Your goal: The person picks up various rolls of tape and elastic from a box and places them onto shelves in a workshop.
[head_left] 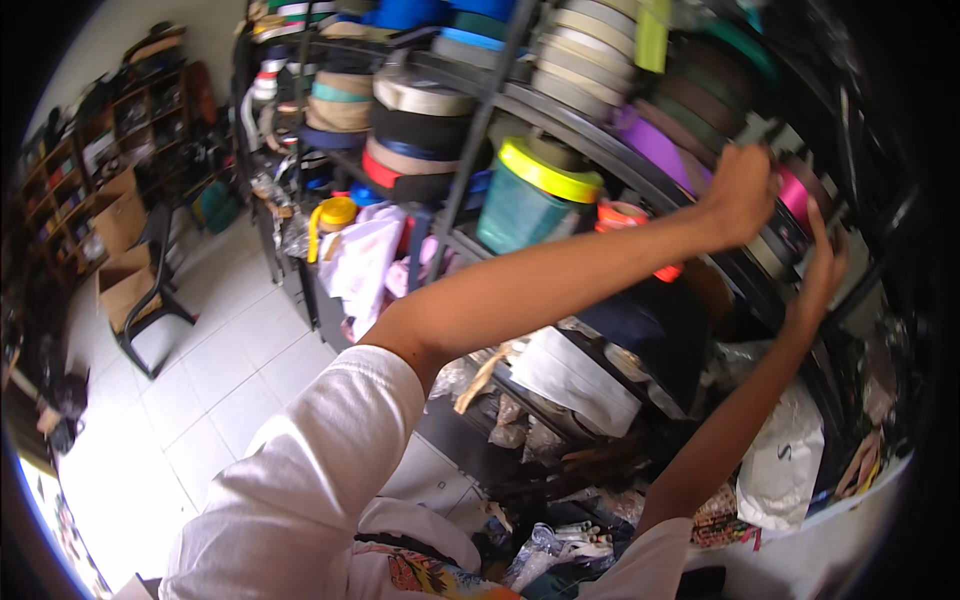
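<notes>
Both my arms reach up to the rolls on the shelf rack at the right. My left hand (745, 195) is closed, its fingers curled beside a shiny pink roll (795, 194); whatever it grips is hidden behind the hand. Lower and further right, my right hand (826, 262) has its fingers stretched upward along the edge of the pink roll; whether they touch it I cannot tell. A purple roll (660, 150) of webbing or ribbon lies left of my left hand, with dark brown and green rolls (705, 88) stacked behind it.
Black metal shelving (575, 120) holds stacked rolls of white, black and tan strap. Below my left forearm stand a teal tub with a yellow rim (535, 200) and plastic bags (360, 255). A white bag (785, 465) hangs low right. A black chair (155, 290) with cardboard boxes stands far left.
</notes>
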